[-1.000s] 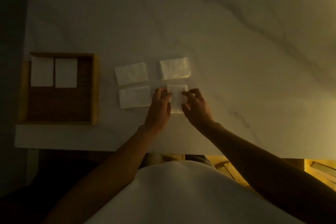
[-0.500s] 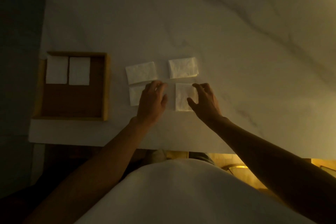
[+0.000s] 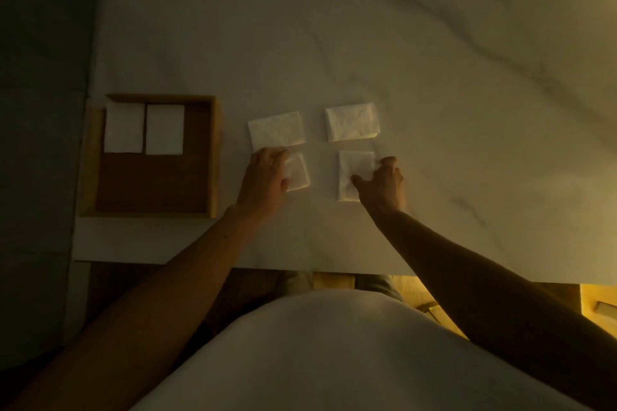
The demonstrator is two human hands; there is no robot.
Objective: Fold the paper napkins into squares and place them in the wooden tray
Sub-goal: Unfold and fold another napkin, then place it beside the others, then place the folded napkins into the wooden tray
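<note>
Two white folded paper napkins (image 3: 355,175) lie under your open hands; the square wooden tray (image 3: 215,157) sits at nine o'clock, nearer your left hand (image 3: 265,182).

Bare marble table (image 3: 417,53) open beyond and right of four napkins, narrow clear lanes between them, wooden tray (image 3: 215,157) raised rim at left, tray near half free, two folded squares (image 3: 143,128) filling far left corner.
</note>
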